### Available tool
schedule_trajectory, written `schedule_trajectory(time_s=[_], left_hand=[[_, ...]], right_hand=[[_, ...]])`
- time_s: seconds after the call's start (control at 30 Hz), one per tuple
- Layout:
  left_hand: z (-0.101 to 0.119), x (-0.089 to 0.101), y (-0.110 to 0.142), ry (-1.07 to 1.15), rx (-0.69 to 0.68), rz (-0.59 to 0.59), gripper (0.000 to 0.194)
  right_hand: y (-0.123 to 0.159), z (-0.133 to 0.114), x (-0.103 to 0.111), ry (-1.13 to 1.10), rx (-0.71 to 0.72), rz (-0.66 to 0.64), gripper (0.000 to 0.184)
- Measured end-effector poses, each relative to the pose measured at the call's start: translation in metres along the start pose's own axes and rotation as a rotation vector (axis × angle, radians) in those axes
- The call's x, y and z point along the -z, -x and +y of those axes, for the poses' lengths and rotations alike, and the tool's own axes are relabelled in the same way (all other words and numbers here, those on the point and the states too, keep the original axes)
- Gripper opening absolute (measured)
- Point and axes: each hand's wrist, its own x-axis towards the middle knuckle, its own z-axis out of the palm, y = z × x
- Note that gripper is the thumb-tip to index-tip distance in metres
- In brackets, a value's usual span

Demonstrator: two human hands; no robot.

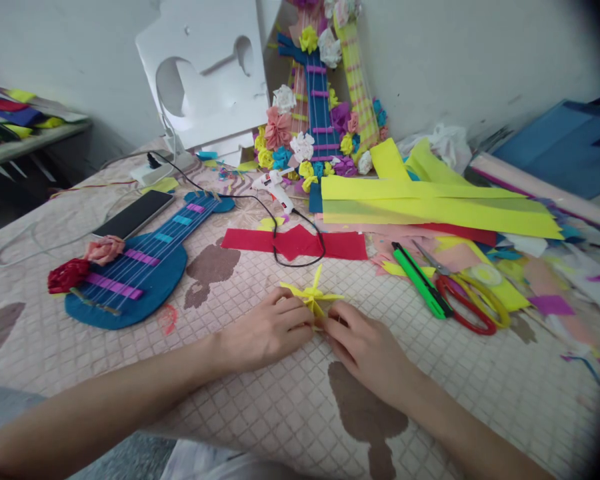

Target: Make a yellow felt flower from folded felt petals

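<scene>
A yellow star-shaped paper flower [314,293] with thin pointed petals sits between my hands, low over the table near its front. My left hand [275,327] pinches its left and lower side, the fingers curled in. From the other side my right hand [363,343] is closed on its lower right edge, fingertips close to those of the left. Just beyond lies a strip of red paper [340,246] with a pointed middle. The fingertips partly hide the flower's lower petals.
At left lie a blue felt guitar [160,280] with paper roses and a black phone [135,213]. A glue gun [276,190] trails its cord over the red strip. Right are a green cutter [417,280], scissors [467,307] and yellow paper [430,207]. Decorated guitars [325,107] lean behind.
</scene>
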Motion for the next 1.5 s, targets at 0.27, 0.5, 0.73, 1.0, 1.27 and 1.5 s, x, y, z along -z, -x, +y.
schedule_trajectory(time_s=[0.27,0.5,0.73,1.0,1.27,1.5], left_hand=[[0.0,-0.005,0.003,0.173,0.121,0.035,0.015],[0.001,-0.007,0.003,0.193,0.175,0.046,0.012],[0.002,-0.006,0.002,0.168,0.16,0.038,0.016],[0.002,-0.002,0.003,0.146,0.185,0.034,0.012],[0.001,-0.001,0.003,0.059,0.177,0.026,0.018],[0.001,-0.002,0.003,-0.023,0.142,0.005,0.02]], right_hand=[[-0.002,-0.002,0.001,-0.005,-0.025,0.026,0.016],[-0.008,-0.01,-0.002,0.044,-0.04,0.121,0.01],[-0.008,-0.011,-0.007,0.08,-0.037,0.072,0.009],[-0.009,-0.009,-0.006,0.057,-0.019,0.09,0.013],[-0.009,-0.007,-0.007,0.051,-0.014,0.115,0.011],[-0.012,-0.007,-0.008,0.089,0.009,0.104,0.011]])
